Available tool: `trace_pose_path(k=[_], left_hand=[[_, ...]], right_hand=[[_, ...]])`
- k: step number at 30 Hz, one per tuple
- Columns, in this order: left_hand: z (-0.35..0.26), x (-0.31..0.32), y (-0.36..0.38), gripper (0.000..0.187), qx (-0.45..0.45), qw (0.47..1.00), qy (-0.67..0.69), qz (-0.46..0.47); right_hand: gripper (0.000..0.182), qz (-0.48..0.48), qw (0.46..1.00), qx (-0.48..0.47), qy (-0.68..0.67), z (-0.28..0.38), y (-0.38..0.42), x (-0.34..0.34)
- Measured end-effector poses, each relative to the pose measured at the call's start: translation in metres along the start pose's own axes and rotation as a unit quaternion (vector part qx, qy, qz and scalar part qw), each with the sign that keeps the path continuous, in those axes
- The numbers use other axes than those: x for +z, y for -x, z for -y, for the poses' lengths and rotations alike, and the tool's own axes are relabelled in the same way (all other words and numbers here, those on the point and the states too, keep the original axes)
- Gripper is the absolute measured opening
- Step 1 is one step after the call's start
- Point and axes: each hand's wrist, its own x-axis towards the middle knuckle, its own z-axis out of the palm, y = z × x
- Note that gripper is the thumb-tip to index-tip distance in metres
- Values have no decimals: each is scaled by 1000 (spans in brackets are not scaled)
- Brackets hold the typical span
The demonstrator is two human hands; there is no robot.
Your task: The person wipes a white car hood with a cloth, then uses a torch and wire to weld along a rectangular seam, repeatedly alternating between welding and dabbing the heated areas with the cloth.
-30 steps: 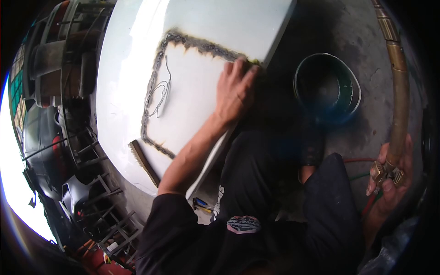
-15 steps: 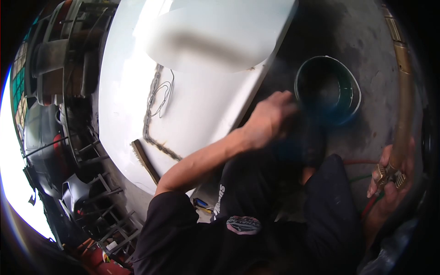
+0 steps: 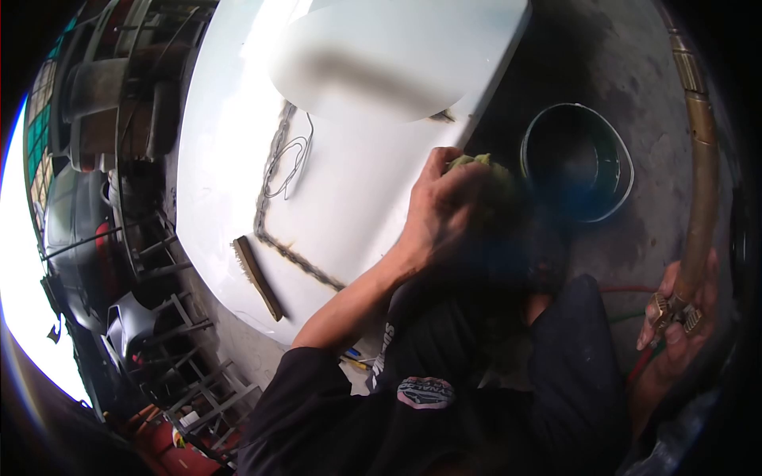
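Left hand point(image 3: 440, 208) grips rag point(image 3: 482, 176) at panel point(image 3: 238, 159) edge.

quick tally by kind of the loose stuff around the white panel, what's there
wire brush: 1
bent wire: 1
bucket: 1
yellow-green rag in left hand: 1
brass torch in right hand: 1
total: 5

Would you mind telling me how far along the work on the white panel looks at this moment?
Done: a dark scorched seam runs around a patch on the white metal panel. In hand: the left hand grips a greenish-yellow wad at the panel's edge beside the dark round bucket, while the right hand holds the brass torch. Left: the seam looks rough and sooty, and the wooden-handled wire brush lies untouched on the panel.
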Motion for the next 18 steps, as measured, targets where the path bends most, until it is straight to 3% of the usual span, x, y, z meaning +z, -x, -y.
trace_pose_path(k=[7,12,15,16,18], left_hand=[[9,-8,-10,33,-24,992,-70,-99],[17,0,-21,42,44,974,-160,-152],[25,9,-32,51,73,958,-255,-110],[51,7,-37,51,144,937,-308,-86],[84,-24,-51,49,183,904,-386,-32]], right_hand=[[96,10,1000,20,3,3,0,0],[97,-2,999,33,-1,2,-2,5],[96,3,999,34,0,2,-5,6],[96,5,999,33,-1,1,-5,5],[94,10,1000,18,12,-2,-5,1]])
